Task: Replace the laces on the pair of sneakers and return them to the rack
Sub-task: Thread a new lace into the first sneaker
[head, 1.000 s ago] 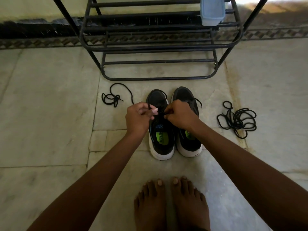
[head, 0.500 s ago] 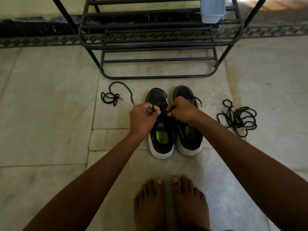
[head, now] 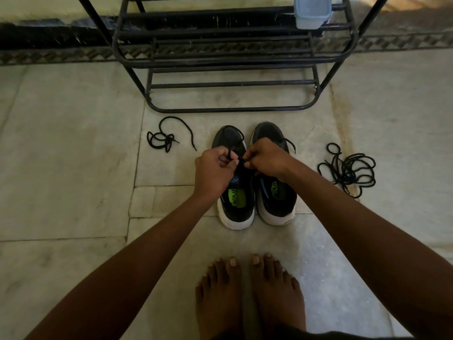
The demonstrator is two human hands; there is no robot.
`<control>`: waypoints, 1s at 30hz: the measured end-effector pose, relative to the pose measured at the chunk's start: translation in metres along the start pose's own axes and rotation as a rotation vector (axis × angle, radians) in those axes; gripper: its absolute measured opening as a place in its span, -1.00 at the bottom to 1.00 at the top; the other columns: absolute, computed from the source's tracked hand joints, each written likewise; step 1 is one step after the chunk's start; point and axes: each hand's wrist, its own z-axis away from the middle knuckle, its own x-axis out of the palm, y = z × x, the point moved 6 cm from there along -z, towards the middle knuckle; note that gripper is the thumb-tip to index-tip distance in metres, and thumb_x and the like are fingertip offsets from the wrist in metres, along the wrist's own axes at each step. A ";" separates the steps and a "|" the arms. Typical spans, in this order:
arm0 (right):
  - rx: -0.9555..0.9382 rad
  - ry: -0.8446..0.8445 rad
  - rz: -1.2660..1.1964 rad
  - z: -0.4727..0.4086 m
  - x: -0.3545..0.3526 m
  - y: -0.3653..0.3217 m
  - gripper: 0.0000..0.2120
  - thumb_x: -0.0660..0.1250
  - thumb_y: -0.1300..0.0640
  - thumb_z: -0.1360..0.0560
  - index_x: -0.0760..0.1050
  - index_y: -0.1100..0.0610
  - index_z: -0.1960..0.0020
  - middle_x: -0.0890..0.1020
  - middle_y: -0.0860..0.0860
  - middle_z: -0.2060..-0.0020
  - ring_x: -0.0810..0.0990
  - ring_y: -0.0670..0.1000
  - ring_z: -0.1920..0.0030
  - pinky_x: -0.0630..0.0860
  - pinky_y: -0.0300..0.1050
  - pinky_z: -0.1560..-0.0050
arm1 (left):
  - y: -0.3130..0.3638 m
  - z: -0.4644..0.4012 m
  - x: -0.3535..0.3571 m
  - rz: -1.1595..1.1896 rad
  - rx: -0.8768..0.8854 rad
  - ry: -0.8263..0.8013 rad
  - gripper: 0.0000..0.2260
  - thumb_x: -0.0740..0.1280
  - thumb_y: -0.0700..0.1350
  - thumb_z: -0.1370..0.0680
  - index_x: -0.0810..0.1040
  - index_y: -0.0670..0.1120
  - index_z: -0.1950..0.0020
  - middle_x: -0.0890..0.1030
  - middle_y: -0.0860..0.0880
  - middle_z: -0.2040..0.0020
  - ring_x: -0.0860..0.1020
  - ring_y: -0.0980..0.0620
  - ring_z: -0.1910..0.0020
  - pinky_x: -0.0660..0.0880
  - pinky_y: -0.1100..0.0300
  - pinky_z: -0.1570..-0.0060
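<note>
The pair of black mesh sneakers with white soles (head: 257, 192) stands side by side on the pale stone floor (head: 73, 168), just in front of the black metal tube shoe rack (head: 230, 57), toes toward it. Over the sneaker on the left of the pair, the left hand (head: 214, 170) has its fingers curled tight, pinching a black cord lace (head: 230, 153) that loops out over the toe. The right hand (head: 266, 157) is curled too and seems to nip the other end of that lace, though its fingertips are mostly hidden.

This looks like threading or tightening near the top eyelets. To do it well, keep both ends pulled evenly away from the rack so the crossings lie flat, and hold the tongue centred before cinching.

A small black lace tangle (head: 164, 138) lies left of the sneakers, nearer the rack; a bigger black lace heap (head: 348, 170) lies well to their right. A pale blue plastic box (head: 312, 12) sits on a rack shelf.
</note>
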 end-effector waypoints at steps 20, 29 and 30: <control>-0.059 0.015 0.084 0.007 0.000 -0.019 -0.78 0.28 0.36 -0.58 0.56 0.16 0.18 0.64 0.08 0.27 0.67 0.03 0.23 0.57 -0.27 0.27 | -0.005 0.001 -0.003 0.054 -0.048 0.011 -0.88 0.53 -0.22 -0.49 0.63 -0.08 0.07 0.68 0.07 0.23 0.64 0.21 0.27 0.55 0.39 0.21; -0.221 0.453 -0.372 0.024 -0.033 -0.022 -0.88 0.20 0.35 -0.57 0.44 0.19 0.07 0.67 0.10 0.11 0.66 0.07 0.04 0.60 -0.03 -0.03 | -0.009 0.004 0.004 0.081 -0.165 -0.119 -0.70 0.53 -0.23 -0.41 0.59 0.00 -0.07 0.67 0.10 0.07 0.64 0.08 0.13 0.52 0.34 0.21; -0.182 0.368 -0.684 0.026 -0.033 -0.023 -0.87 0.16 0.35 -0.61 0.42 0.20 0.06 0.68 0.15 0.13 0.69 0.13 0.04 0.63 0.06 -0.08 | -0.009 0.003 0.004 0.085 -0.169 -0.120 -0.70 0.53 -0.23 -0.41 0.59 0.01 -0.07 0.67 0.10 0.07 0.64 0.06 0.13 0.52 0.31 0.19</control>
